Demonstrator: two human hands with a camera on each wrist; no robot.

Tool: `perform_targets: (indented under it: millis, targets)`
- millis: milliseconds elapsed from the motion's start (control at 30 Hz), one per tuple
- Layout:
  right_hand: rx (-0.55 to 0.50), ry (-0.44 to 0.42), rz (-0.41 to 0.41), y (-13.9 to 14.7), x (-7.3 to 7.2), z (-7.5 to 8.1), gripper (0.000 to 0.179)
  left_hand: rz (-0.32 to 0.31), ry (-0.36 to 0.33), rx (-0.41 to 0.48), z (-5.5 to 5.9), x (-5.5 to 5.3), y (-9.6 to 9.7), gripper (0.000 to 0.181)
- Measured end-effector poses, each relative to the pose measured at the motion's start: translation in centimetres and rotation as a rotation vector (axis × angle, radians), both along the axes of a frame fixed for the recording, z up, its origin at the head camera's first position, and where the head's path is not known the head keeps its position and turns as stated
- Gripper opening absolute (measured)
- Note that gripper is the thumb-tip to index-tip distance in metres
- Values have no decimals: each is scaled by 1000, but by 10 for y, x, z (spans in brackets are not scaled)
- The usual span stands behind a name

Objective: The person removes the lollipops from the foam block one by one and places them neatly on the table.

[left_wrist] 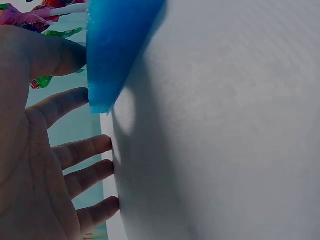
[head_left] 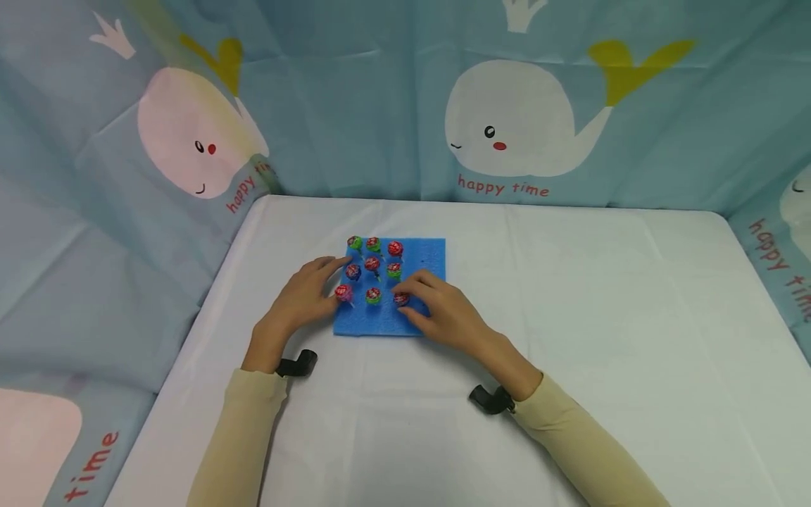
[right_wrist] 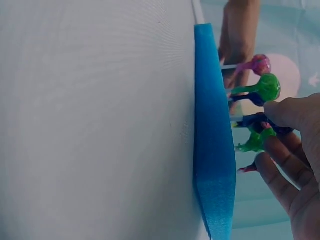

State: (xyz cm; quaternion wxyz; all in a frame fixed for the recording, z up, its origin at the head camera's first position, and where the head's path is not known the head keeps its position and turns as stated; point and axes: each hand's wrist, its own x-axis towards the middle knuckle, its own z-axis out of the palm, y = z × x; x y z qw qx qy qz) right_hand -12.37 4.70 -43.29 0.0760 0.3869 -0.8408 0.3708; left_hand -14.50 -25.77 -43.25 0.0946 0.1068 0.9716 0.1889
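Several wrapped lollipops stand in rows on a blue foam board point(head_left: 426, 255), sticks pushed into it. My right hand point(head_left: 446, 313) is over the board's front right part, where thumb and fingers pinch the head of a dark blue and red lollipop point(head_left: 401, 300). Its stick meets the foam in the right wrist view. At the board's left edge is my left hand point(head_left: 303, 296), fingers spread; thumb and index fingertip are against the foam side in the left wrist view. Close by the left thumb stands a pink lollipop point(head_left: 343, 292). A green-wrapped lollipop point(head_left: 373, 296) stands between the hands.
The board lies on a white-covered table point(head_left: 602, 317), left of its middle. Behind and beside the table hangs a blue curtain point(head_left: 367, 127) with printed whales. Both wrists carry a small black camera point(head_left: 299, 364).
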Motion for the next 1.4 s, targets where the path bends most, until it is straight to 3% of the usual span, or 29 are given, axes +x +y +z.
perform_targets:
  millis: [200,367,567,867,1400]
  targets:
    - [20,3,-1,-7,0,1,30,40,-31,65,4,1,-5,81]
    - [44,67,-26,-13,-1,3,28,66,-55,69,7,1,-10,80]
    - [60,109,-75,-13,-3,4,27,32,-29,104,7,-5,-8,82]
    - [39,99,-48,-13,-1,4,29,38,-19,78,1,0,-8,82]
    - [-31,66,-112,9,-4,15,25,9,-5,74,1,-4,2,81]
